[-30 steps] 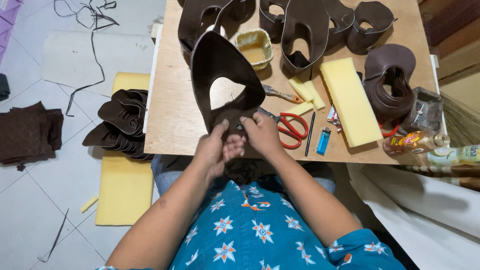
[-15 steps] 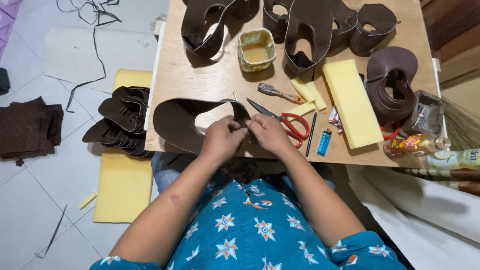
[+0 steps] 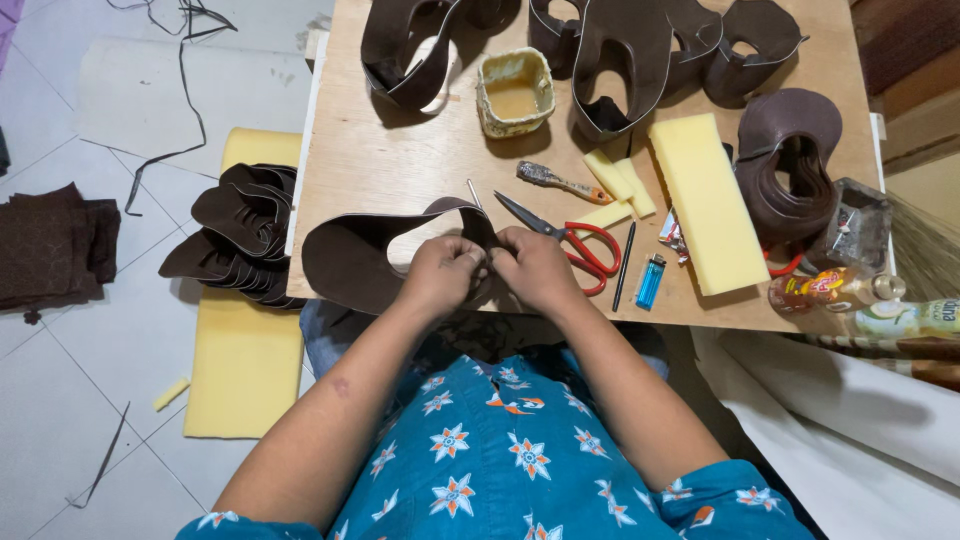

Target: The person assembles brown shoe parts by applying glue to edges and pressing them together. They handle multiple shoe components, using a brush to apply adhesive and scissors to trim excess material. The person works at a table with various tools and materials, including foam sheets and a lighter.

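Both the left hand (image 3: 445, 272) and the right hand (image 3: 535, 268) pinch the brown leather piece (image 3: 350, 262) at the near table edge (image 3: 380, 160), probably pressing a folded seam, so next needs firm, even pressure.

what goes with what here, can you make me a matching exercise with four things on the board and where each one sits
Things:
1. scissors
2. blue lighter
3. glue pot
4. brown cut piece

Places:
A. far part of the wooden board, between brown pieces
B. pinched by the left hand and right hand
C. just right of the hands, red handles
D. beside the big yellow foam block, near edge

Pairs: 1-C, 2-D, 3-A, 4-B
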The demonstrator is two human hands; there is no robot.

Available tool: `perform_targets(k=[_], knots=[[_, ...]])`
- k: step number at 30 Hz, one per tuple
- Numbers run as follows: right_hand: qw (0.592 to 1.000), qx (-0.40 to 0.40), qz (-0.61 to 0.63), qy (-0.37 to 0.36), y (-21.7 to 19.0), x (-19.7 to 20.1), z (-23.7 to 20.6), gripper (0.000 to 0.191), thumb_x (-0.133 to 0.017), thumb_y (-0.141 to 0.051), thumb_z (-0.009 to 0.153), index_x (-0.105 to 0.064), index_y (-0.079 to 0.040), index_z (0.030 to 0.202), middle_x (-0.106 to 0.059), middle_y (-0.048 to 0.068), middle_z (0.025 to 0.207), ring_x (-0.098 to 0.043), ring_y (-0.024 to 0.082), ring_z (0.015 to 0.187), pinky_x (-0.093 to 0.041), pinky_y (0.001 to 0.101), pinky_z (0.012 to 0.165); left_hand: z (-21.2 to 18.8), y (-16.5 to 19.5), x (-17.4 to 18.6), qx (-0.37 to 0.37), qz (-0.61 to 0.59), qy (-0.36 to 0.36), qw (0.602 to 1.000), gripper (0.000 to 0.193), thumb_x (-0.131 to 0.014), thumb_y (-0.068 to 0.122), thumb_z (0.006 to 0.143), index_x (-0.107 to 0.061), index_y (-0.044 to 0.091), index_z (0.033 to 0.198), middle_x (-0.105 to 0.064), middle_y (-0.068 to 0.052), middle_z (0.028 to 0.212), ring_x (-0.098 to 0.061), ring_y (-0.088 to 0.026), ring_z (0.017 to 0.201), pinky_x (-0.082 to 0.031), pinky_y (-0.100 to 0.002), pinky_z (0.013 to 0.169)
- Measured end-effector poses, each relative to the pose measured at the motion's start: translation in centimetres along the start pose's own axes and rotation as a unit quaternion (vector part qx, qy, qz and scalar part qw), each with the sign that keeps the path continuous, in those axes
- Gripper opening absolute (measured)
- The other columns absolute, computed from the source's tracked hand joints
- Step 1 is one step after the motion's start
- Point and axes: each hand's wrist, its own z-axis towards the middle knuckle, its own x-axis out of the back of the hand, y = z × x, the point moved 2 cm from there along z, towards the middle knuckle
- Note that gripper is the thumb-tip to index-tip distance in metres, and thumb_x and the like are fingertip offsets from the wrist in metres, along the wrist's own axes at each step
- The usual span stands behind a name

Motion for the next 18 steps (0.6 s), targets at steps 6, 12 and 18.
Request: perform_targets(k=[6, 12, 18], knots=[[0.997, 0.031, 0.065, -0.035, 2.9, -1.0, 0.8, 0.028, -0.067, -0.020, 0.089, -0.073, -0.003, 0.110, -0.075, 0.010, 0.096, -0.073, 0.021, 0.089, -0.057, 0.0344, 0.082, 1.1, -0.8, -0.3, 0.016, -0.122, 0.019, 0.992, 0.017, -0.055, 0.014, 0.100, -0.065, 0.001, 0.094, -0.068, -0.004, 0.080, -0.065, -0.010, 0.067, -0.055, -0.026, 0.060], [0.983, 0.110, 0.107, -0.096, 2.7, -0.6, 0.1, 0.035, -0.066, -0.014, 0.086, -0.072, -0.003, 0.118, -0.068, 0.010, 0.106, -0.066, 0.020, 0.101, -0.053, 0.0336, 0.092, -1.6, 2.3, 0.7, -0.088, 0.006, 0.074, 0.993, 0.030, -0.072, 0.023, 0.094, -0.065, -0.002, 0.079, -0.063, -0.008, 0.072, -0.059, -0.014, 0.064, -0.050, -0.030, 0.056], [0.926, -0.002, 0.373, -0.067, 0.1, 0.4, -0.5, 0.031, -0.072, -0.013, 0.091, -0.068, -0.002, 0.120, -0.065, 0.002, 0.114, -0.064, 0.013, 0.103, -0.056, 0.0305, 0.090, -5.6, 7.1, 1.9, -0.131, 0.106, 0.158, 0.973, 0.030, -0.071, 0.023, 0.095, -0.066, -0.002, 0.080, -0.064, -0.013, 0.068, -0.057, -0.014, 0.062, -0.046, -0.030, 0.058]])
